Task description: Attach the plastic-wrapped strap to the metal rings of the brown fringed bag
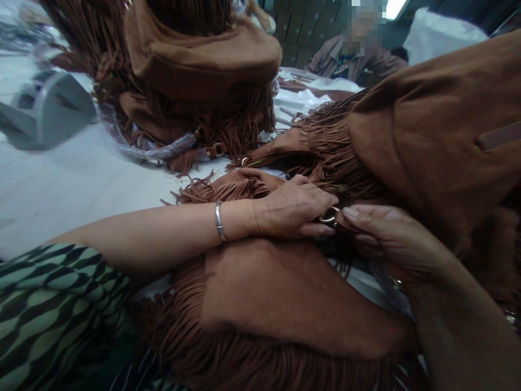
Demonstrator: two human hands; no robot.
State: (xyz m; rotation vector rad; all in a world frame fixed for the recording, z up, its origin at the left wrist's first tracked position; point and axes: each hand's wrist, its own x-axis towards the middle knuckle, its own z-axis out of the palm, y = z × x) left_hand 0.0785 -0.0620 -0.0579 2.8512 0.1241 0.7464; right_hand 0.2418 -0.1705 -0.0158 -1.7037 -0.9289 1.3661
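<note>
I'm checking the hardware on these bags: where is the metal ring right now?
In the head view, the metal ring sits right of centre, pinched between the left hand and the right hand, above the near fringed bag.

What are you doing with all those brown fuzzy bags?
A person's left hand and right hand meet at a small metal ring on a brown fringed suede bag lying on a white table. More fringed bags are stacked behind. Another person sits at the far end.
</note>
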